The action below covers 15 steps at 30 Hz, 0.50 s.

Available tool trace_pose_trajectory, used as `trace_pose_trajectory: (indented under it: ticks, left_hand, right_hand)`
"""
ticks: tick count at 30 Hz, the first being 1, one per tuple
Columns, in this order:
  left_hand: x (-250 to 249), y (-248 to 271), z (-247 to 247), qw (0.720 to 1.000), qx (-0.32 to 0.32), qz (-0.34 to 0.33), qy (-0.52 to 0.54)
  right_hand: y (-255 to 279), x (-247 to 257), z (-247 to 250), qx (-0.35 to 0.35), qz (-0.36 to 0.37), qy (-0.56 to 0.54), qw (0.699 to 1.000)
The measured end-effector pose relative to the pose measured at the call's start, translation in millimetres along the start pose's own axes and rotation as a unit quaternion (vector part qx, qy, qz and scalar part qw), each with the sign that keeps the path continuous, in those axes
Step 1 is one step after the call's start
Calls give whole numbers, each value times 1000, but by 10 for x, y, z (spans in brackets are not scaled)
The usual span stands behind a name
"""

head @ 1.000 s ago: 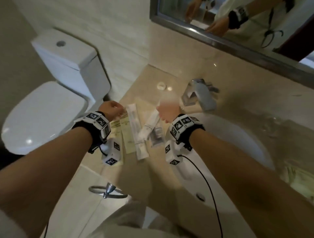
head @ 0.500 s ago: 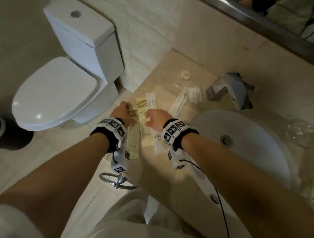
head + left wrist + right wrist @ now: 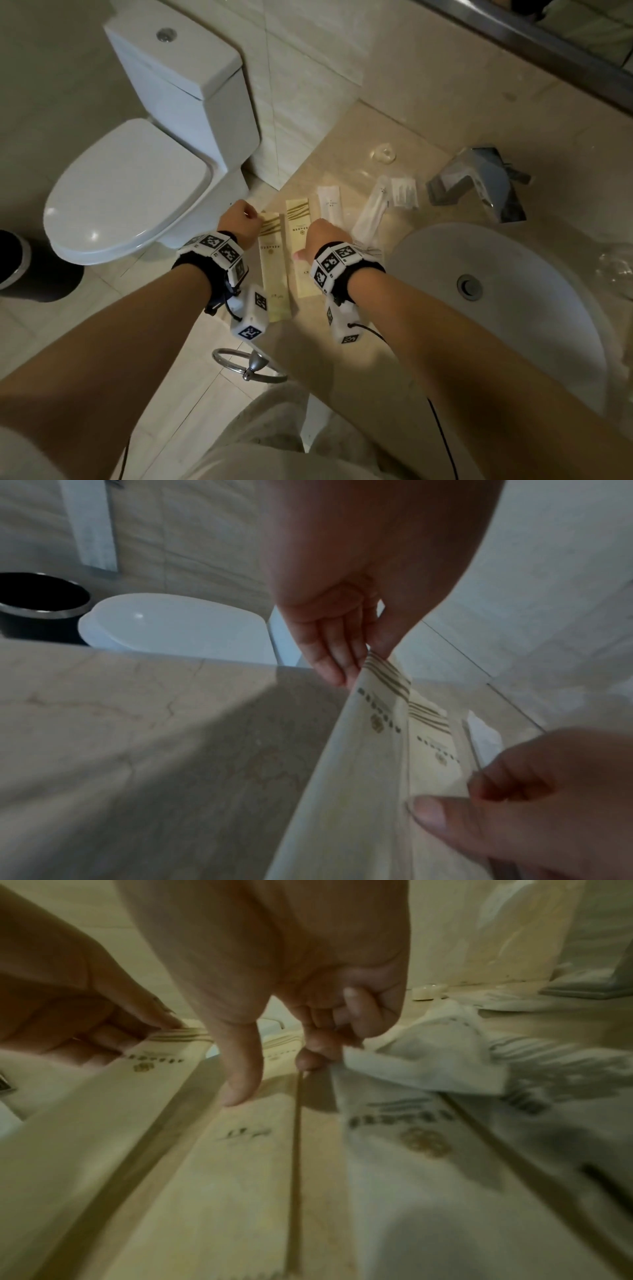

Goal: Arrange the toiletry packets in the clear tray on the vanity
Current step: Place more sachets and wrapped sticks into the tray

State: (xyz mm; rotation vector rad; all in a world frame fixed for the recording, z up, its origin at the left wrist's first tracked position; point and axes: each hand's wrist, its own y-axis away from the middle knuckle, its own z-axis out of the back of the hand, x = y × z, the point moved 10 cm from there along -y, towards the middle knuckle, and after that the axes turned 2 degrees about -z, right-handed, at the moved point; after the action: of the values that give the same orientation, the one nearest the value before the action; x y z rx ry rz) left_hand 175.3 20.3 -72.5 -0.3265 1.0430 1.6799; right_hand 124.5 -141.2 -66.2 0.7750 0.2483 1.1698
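Head view: two cream packets lie side by side, lengthwise, on the beige marble surface (image 3: 342,359). Left hand (image 3: 239,219) pinches the far striped end of the left cream packet (image 3: 272,274) between thumb and fingers, as the left wrist view confirms. Right hand (image 3: 322,240) rests over the right cream packet (image 3: 298,236), thumb extended toward 9 o'clock; in the right wrist view its curled fingers (image 3: 363,1007) pinch the corner of a white packet (image 3: 428,1064). Further white packets (image 3: 373,209) lie at 1 o'clock of the right hand, near the faucet (image 3: 479,185). Sink basin (image 3: 513,274) lies at 3 o'clock, toilet (image 3: 137,178) at 10 o'clock. The clear tray's edges cannot be made out.
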Motion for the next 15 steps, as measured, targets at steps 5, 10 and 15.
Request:
trace_pose_trajectory:
  ticks: [5, 10, 15]
  left_hand:
    - [181, -35, 134, 994, -16, 35, 100]
    - [78, -21, 300, 996, -43, 7, 79]
    - [-242, 27, 287, 994, -40, -24, 102]
  right_hand:
    - [-4, 111, -102, -9, 30, 44, 999]
    - [-54, 96, 4, -15, 17, -103, 994]
    - [36, 104, 352, -38, 76, -235, 968]
